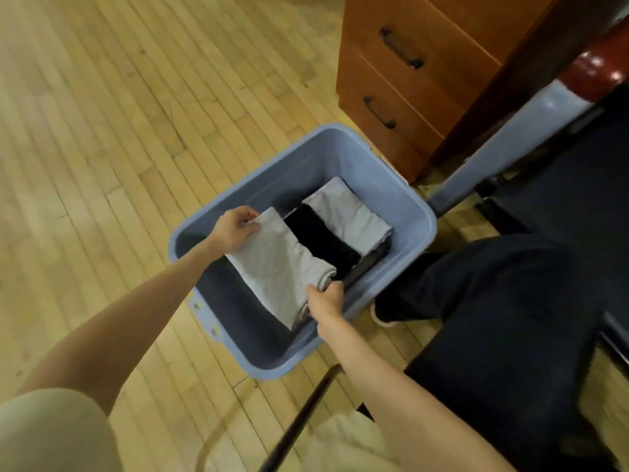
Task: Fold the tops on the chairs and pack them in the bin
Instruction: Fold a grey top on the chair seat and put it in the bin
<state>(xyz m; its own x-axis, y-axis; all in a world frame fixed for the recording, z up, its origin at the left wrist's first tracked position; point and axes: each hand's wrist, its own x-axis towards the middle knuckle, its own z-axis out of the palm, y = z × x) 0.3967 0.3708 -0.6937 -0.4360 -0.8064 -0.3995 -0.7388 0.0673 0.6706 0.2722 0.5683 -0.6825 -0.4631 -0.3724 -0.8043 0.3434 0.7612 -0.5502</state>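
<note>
A blue plastic bin (pixel 405 199) stands on the wooden floor. Inside it lie a folded light grey top (pixel 350 216) at the far right and a folded black top (pixel 323 238) beside it. A third folded grey top (pixel 275 264) hangs over the bin's left half. My left hand (pixel 235 228) pinches its far end and my right hand (pixel 325 299) grips its near end. A pale garment (pixel 343 441) lies on a chair at the bottom edge.
A wooden drawer cabinet (pixel 408 80) stands just behind the bin. A dark chair seat (pixel 561 185) with a grey frame is at the right. My dark-trousered leg (pixel 493 284) and shoe are beside the bin's right side. A dark chair rail (pixel 299 417) crosses the bottom.
</note>
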